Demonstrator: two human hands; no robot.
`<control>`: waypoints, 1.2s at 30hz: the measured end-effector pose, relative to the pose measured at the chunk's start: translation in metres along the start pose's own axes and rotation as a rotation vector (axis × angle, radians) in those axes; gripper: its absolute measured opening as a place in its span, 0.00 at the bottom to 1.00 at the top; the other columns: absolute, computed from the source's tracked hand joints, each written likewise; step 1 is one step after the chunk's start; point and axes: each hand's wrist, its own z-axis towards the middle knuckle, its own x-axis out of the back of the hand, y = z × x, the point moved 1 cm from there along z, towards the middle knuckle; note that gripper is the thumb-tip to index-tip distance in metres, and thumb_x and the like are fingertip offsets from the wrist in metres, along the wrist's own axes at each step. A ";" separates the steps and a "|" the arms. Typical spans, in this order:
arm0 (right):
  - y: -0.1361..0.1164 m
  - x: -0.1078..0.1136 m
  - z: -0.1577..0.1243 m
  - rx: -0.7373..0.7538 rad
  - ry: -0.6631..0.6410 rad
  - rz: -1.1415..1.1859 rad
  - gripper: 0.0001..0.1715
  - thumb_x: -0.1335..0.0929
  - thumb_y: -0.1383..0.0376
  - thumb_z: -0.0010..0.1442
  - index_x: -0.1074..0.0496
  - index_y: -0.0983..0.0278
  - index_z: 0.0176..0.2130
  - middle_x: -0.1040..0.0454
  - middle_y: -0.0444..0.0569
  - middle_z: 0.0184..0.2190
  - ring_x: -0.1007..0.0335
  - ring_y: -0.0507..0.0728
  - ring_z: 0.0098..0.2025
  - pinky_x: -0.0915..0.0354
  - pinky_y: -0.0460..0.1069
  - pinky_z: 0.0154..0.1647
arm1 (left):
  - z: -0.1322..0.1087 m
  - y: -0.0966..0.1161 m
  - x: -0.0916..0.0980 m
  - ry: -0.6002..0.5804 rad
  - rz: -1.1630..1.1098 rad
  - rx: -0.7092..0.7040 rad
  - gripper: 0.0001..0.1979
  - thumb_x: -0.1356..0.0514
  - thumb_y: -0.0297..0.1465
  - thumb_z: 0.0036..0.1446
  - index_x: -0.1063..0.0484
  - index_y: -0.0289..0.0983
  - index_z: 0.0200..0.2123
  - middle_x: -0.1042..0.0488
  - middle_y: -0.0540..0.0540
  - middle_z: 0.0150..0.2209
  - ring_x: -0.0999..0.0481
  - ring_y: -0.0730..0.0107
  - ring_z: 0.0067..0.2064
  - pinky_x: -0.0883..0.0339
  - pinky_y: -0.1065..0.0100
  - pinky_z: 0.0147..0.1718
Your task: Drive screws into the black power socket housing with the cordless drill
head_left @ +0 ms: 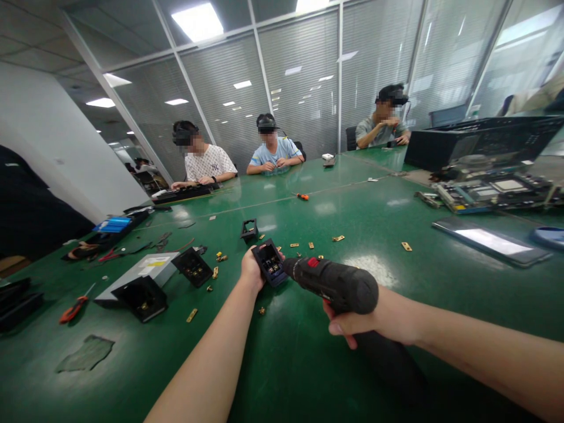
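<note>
Looks like matt plastic on the drill [330, 282] between four and five o'clock and the housing [271, 264] at six. Shines like brassy metal on the tab [406, 247] at three, duller grey on the box [134, 276] at eight. Gleams smooth, glossy across the table [282, 358] (pale glare included).

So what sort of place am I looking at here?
It looks like an office room used as an electronics workshop: circuit boards lie on a long green table, your right hand grips a power drill, and glass partitions with blinds stand behind.
</note>
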 end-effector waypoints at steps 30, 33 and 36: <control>-0.009 -0.002 -0.013 0.177 0.244 -0.265 0.65 0.23 0.63 0.48 0.60 0.52 0.71 0.32 0.54 0.55 0.26 0.61 0.45 0.32 0.60 0.49 | -0.001 0.003 -0.001 0.002 0.150 0.006 0.16 0.47 0.34 0.53 0.25 0.28 0.32 0.22 0.34 0.27 0.21 0.54 0.28 0.25 0.58 0.29; -0.008 0.001 -0.012 0.199 0.161 -0.199 0.66 0.22 0.62 0.47 0.60 0.52 0.71 0.36 0.56 0.60 0.27 0.63 0.49 0.32 0.60 0.52 | -0.002 0.003 -0.001 0.005 0.135 0.019 0.16 0.47 0.34 0.53 0.25 0.28 0.32 0.22 0.34 0.26 0.21 0.54 0.28 0.26 0.58 0.28; -0.005 0.001 -0.009 0.186 0.102 -0.186 0.67 0.22 0.63 0.48 0.63 0.54 0.71 0.32 0.56 0.57 0.26 0.63 0.49 0.31 0.58 0.49 | -0.003 0.002 -0.001 0.006 0.117 0.031 0.16 0.47 0.35 0.54 0.25 0.29 0.33 0.23 0.35 0.26 0.21 0.55 0.28 0.26 0.59 0.27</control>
